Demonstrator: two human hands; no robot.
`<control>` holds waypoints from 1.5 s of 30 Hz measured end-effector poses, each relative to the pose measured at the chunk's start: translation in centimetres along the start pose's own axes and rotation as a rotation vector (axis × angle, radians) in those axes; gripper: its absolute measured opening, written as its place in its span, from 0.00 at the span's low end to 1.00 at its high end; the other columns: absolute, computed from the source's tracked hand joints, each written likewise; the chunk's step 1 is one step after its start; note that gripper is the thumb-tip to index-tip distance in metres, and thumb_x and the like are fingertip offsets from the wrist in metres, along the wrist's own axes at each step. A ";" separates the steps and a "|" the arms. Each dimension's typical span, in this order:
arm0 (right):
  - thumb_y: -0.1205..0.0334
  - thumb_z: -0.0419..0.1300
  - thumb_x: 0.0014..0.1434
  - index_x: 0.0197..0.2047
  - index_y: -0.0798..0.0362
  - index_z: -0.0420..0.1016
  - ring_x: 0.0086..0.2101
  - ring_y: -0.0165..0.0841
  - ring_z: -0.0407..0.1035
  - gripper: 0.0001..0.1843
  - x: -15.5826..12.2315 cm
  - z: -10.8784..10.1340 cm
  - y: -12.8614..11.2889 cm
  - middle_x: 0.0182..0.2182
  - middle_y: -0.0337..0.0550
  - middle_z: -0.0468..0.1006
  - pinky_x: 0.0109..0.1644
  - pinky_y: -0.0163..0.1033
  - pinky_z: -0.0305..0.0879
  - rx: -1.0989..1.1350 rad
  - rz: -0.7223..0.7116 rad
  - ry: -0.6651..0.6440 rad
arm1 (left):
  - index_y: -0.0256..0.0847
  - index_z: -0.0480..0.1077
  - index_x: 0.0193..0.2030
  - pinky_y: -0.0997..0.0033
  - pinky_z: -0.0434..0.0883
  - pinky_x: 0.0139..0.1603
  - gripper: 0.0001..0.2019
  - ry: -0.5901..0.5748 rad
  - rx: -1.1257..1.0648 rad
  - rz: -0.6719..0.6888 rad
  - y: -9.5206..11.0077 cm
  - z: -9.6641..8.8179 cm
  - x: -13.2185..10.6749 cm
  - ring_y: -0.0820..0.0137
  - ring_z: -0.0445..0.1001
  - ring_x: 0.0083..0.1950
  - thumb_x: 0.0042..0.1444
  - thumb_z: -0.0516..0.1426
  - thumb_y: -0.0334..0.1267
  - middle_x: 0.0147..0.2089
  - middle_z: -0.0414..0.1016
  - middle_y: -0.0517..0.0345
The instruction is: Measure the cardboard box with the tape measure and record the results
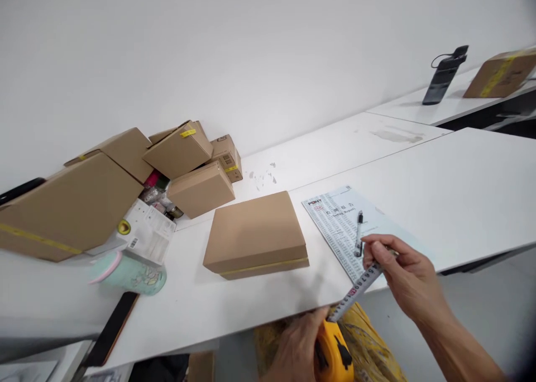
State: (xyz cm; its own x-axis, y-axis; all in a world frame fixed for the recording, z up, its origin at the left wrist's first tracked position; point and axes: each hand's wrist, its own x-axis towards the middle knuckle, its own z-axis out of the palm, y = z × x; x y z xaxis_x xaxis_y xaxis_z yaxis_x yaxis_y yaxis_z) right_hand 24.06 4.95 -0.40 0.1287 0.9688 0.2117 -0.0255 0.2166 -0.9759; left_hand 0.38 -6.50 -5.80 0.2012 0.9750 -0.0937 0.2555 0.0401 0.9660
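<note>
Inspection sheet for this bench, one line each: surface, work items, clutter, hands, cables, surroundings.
Surface: white table, dark flecks and a greyish smear toward the wall.
Work items: yellow tape measure, tape blade partly drawn out.
Clutter: closed cardboard box mid-table; testing report with pen on top; box pile and mint tumbler at left.
Hands: left hand grips the measure's case; right hand pinches the blade.
Cables: nothing seen.
Surroundings: white wall; dark water bottle and taped carton far right.

Open tabletop right of report, carton mid-table, boxes crowding left, tape blade across front
</note>
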 end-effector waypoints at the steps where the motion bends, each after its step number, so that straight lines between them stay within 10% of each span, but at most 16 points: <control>1: 0.47 0.63 0.66 0.40 0.47 0.82 0.26 0.36 0.71 0.14 -0.8 0.3 0.0 0.24 0.40 0.74 0.28 0.41 0.72 -0.018 -0.010 -0.022 | 0.48 0.70 0.69 0.42 0.66 0.69 0.54 -0.006 0.044 -0.001 0.2 0.2 0.1 0.38 0.73 0.64 0.28 0.78 0.37 0.62 0.77 0.42; 8: 0.55 0.58 0.69 0.55 0.43 0.79 0.43 0.43 0.79 0.14 -3.2 0.6 1.1 0.44 0.47 0.83 0.37 0.45 0.76 -0.358 -0.404 -0.035 | 0.48 0.70 0.68 0.50 0.74 0.62 0.48 0.232 0.178 0.083 4.8 -1.4 -0.7 0.45 0.76 0.61 0.36 0.75 0.32 0.63 0.77 0.43; 14: 0.57 0.54 0.71 0.47 0.49 0.80 0.32 0.39 0.75 0.14 4.4 -4.9 6.1 0.38 0.48 0.83 0.30 0.41 0.67 -0.815 -0.368 0.150 | 0.43 0.71 0.65 0.53 0.74 0.59 0.39 0.694 0.407 0.419 10.1 -8.9 3.4 0.49 0.78 0.58 0.44 0.73 0.41 0.60 0.78 0.44; 23: 0.84 0.55 0.53 0.53 0.55 0.78 0.39 0.43 0.73 0.27 13.5 -8.3 12.0 0.40 0.53 0.82 0.40 0.44 0.68 -1.578 -0.952 -0.568 | 0.39 0.64 0.68 0.42 0.69 0.64 0.28 0.638 1.072 0.297 7.8 -15.1 12.3 0.47 0.73 0.64 0.63 0.59 0.45 0.65 0.74 0.38; 28: 0.84 0.57 0.54 0.38 0.53 0.75 0.34 0.40 0.72 0.16 14.4 -9.3 12.6 0.32 0.49 0.79 0.38 0.42 0.66 -1.525 -1.138 -0.730 | 0.40 0.67 0.65 0.46 0.68 0.67 0.23 0.902 1.025 0.788 8.2 -8.3 10.2 0.52 0.73 0.65 0.63 0.60 0.32 0.62 0.77 0.41; 32: 0.69 0.55 0.66 0.34 0.49 0.69 0.25 0.34 0.66 0.08 13.0 -10.6 11.1 0.25 0.41 0.74 0.29 0.39 0.59 -1.156 -0.829 -0.459 | 0.37 0.69 0.59 0.59 0.76 0.60 0.18 0.432 0.717 0.917 6.4 2.4 9.1 0.61 0.78 0.58 0.61 0.57 0.28 0.50 0.82 0.47; 36: 0.55 0.55 0.68 0.36 0.48 0.70 0.24 0.33 0.69 0.10 9.8 -10.0 9.5 0.25 0.40 0.76 0.29 0.39 0.64 -0.631 -0.158 -0.104 | 0.30 0.62 0.69 0.47 0.64 0.73 0.33 0.039 0.910 0.716 3.3 9.9 11.3 0.51 0.62 0.75 0.65 0.58 0.51 0.71 0.69 0.37; 39: 0.46 0.59 0.66 0.39 0.49 0.75 0.34 0.38 0.76 0.15 7.9 -8.8 9.7 0.34 0.45 0.80 0.38 0.42 0.71 -0.307 0.127 -0.140 | 0.26 0.49 0.77 0.43 0.51 0.79 0.46 -0.182 1.129 0.536 2.1 11.6 13.6 0.50 0.45 0.82 0.65 0.55 0.61 0.80 0.49 0.36; 45: 0.39 0.69 0.56 0.36 0.48 0.74 0.27 0.34 0.66 0.21 7.2 -8.2 11.5 0.28 0.41 0.75 0.29 0.40 0.65 -0.228 0.222 -0.076 | 0.29 0.51 0.77 0.45 0.48 0.79 0.37 -0.205 1.258 0.462 1.5 11.8 15.2 0.53 0.45 0.81 0.70 0.53 0.51 0.81 0.50 0.41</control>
State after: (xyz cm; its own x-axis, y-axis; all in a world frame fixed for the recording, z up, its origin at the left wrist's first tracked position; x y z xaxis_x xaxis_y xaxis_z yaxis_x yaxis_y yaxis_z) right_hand 32.78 13.41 -10.53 0.0705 0.9974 -0.0123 0.1788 -0.0247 -0.9836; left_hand 14.98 5.78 -8.59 0.6110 0.7908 0.0353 0.7889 -0.6120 0.0561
